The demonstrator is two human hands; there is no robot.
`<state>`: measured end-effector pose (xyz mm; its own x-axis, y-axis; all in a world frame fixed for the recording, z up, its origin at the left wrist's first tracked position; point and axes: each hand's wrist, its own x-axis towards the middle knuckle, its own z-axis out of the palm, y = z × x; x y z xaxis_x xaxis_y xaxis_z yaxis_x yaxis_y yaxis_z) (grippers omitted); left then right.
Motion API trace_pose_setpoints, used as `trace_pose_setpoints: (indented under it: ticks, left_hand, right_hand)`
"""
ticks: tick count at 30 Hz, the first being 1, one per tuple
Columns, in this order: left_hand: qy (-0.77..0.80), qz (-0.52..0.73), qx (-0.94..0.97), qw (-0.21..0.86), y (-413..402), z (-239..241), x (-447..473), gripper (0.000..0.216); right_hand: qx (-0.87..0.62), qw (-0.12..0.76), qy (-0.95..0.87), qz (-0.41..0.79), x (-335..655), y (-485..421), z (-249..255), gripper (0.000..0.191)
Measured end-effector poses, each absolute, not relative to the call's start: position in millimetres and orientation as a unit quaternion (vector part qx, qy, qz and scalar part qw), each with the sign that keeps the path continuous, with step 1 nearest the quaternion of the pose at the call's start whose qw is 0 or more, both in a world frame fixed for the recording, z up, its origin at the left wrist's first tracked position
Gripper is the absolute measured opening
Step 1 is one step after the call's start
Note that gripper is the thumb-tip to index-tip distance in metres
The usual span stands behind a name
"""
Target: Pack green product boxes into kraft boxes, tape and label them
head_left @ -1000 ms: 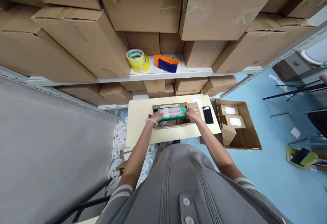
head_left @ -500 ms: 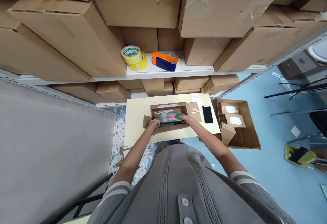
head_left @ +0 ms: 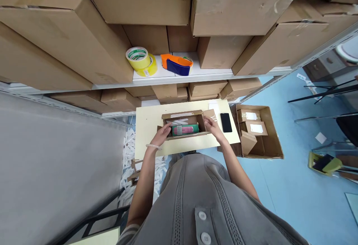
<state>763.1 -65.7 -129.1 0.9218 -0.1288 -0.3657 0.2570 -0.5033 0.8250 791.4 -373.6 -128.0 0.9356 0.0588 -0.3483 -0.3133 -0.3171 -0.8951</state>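
A small open cardboard box [head_left: 185, 136] sits on a pale yellow table [head_left: 151, 125]. Inside it lies a green and pink package [head_left: 185, 129], with white items behind it. My left hand [head_left: 162, 134] rests at the box's left end, fingers touching the left flap. At the box's right end my right hand [head_left: 212, 125] has its fingers spread against the right flap. Neither hand holds the package.
A black phone [head_left: 225, 122] lies on the table right of the box. An open carton [head_left: 258, 133] with small labelled boxes stands on the blue floor to the right. Yellow tape rolls [head_left: 140, 59] and an orange-blue tape dispenser [head_left: 176, 64] sit on the shelf among large cartons.
The green and pink package went down into the box and both hands let go of it. My hands moved outward to the box's end flaps.
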Motion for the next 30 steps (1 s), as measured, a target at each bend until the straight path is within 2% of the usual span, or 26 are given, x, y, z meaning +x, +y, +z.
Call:
trace_pose_setpoints:
  ticks: [3,7,10,14,18,22,26,30]
  left_hand:
    - [0.025,-0.146,0.873,0.465,-57.9,-121.9,751.3,0.048]
    - [0.005,-0.093,0.936,0.340,-64.6,-115.1,755.4,0.052]
    - [-0.007,-0.112,0.963,0.247,-72.5,-109.3,760.2,0.067]
    - [-0.038,-0.155,0.974,0.163,-79.7,-107.1,760.5,0.092]
    - [-0.042,-0.160,0.982,0.091,-86.6,-112.5,756.0,0.112]
    - [-0.045,-0.147,0.987,0.055,-93.3,-116.6,752.3,0.117]
    - [-0.042,-0.137,0.987,0.066,-96.6,-115.9,758.7,0.121]
    - [-0.042,-0.134,0.987,0.074,-99.9,-116.4,772.4,0.122]
  right_hand:
    - [-0.808,0.578,0.072,0.083,776.0,-401.8,-126.2,0.042]
    - [-0.842,0.522,0.133,0.016,758.7,-416.3,-134.1,0.040]
    - [-0.853,0.496,0.163,0.015,753.2,-413.2,-140.1,0.040]
    - [-0.822,0.549,0.144,0.053,751.0,-400.8,-136.4,0.040]
    - [-0.831,0.543,0.113,0.039,744.6,-378.6,-122.2,0.043]
    - [-0.882,0.466,0.034,0.058,735.1,-353.5,-109.3,0.050]
    - [-0.924,0.374,-0.006,0.077,729.2,-343.8,-101.9,0.064]
    - [-0.930,0.358,-0.023,0.080,725.5,-343.0,-101.0,0.070]
